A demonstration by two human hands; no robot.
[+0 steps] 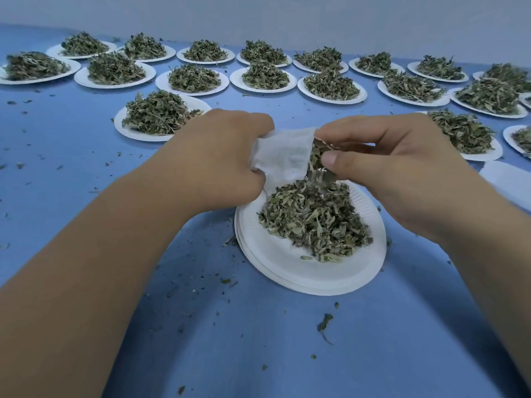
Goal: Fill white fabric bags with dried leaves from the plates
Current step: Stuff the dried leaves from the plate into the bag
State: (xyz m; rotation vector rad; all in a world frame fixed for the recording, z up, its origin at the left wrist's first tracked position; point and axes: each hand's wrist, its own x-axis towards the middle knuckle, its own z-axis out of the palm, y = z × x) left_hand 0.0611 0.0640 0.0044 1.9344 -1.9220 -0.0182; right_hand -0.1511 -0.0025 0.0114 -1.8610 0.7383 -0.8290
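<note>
The small white fabric bag (283, 155) hung just above the near stack of round white paper plates (287, 271), between the two hands, with its open mouth turned to the right. The left hand (218, 156) was closed round its left end, the cloth bunched under curled fingers. The right hand (396, 168), fingers bent, pinched a tuft of dried green leaves (313, 222) right at the mouth, one fingertip touching the upper rim. The rest of the heap lay on the top plate directly below. The bag looked thin, limp and almost weightless, so it would likely collapse shut unless held by the rim with the mouth spread. A hold on the body would squeeze out room for filling. The leaves seemed light, brittle and springy, apt to crumble and scatter, as the crumbs (324, 326) strewn over the blue bench (86, 156) suggested. They were probably best taken in loose pinches and pushed in gently over the plate, so that spills fell back on it. Many more white paper plates heaped with leaves (161, 116) stood in rows across the far side of the bench.
</note>
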